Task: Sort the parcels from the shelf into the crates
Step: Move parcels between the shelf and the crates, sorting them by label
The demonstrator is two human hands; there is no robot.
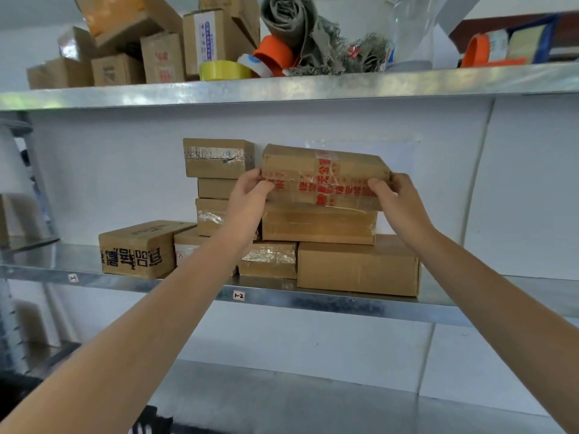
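Observation:
A flat cardboard parcel with red printed tape [322, 178] lies on top of a stack on the middle metal shelf [313, 297]. My left hand [250, 194] grips its left end and my right hand [396, 197] grips its right end, fingers curled over the edges. Under it sits another flat parcel [318, 225], and below that a large plain box [358, 267]. More brown parcels are stacked to the left, among them a taped top one [217, 158] and one with black lettering [139, 250]. No crates are in view.
The upper shelf [282, 89] holds several small boxes, a yellow tape roll [224, 70], orange tape rolls and a grey rolled cloth [293, 23]. A lower metal shelf [282, 399] lies beneath. A white wall backs the shelves.

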